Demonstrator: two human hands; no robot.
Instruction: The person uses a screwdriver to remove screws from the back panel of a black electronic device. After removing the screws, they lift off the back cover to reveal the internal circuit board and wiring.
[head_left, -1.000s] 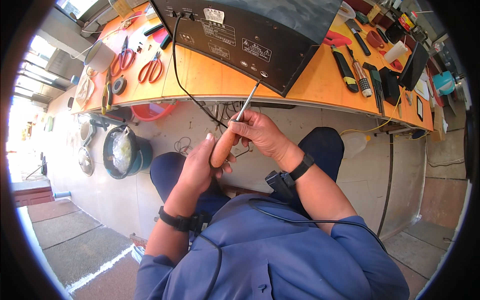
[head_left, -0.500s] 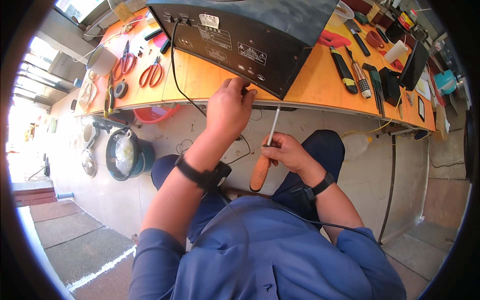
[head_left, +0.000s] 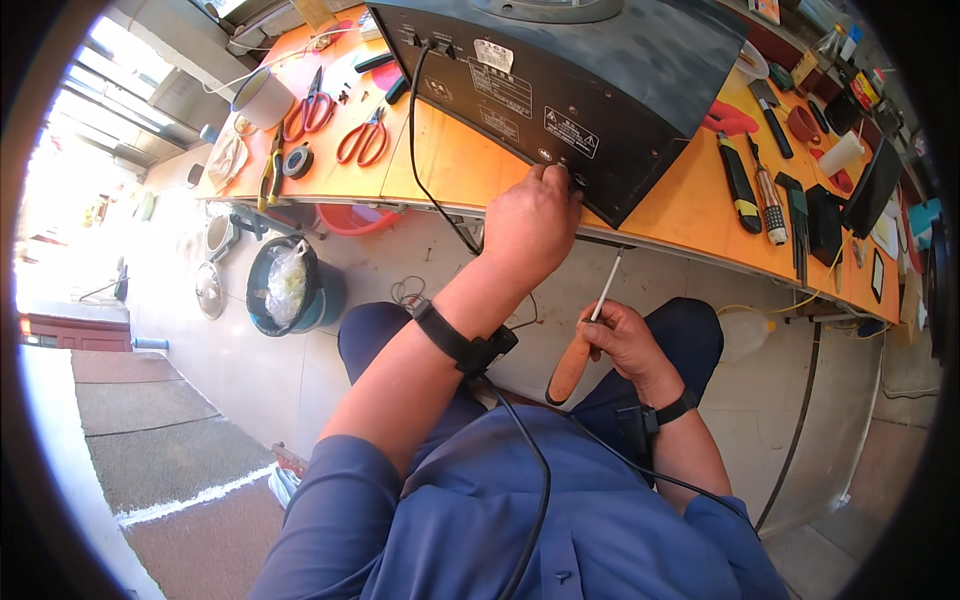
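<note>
A black box-shaped appliance (head_left: 480, 90) with a printed back panel and a power cord (head_left: 412, 130) stands tilted across the bench's front edge. My left hand (head_left: 530, 225) is at the lower edge of that panel, its fingers drawn together against it near some small round marks. What the fingertips pinch, if anything, is hidden. In my right hand (head_left: 625, 340) is a screwdriver (head_left: 570, 370) with an orange handle, gripped where the shaft meets the handle. Its shaft points up toward the bench edge below the appliance's corner, and the tip is apart from the panel.
On the orange bench top (head_left: 440, 165), red-handled scissors (head_left: 310, 110), more red-handled snips (head_left: 363, 140), pliers (head_left: 271, 175) and black tape (head_left: 297, 161) lie left. A utility knife (head_left: 738, 185) and other tools lie right. Below stand a bucket (head_left: 325, 300) and a pink basin (head_left: 355, 218).
The whole view has shifted, with everything lying further right and lower. My left hand has moved slightly right and up along the panel, covering part of the round marks. My right hand keeps the screwdriver.
</note>
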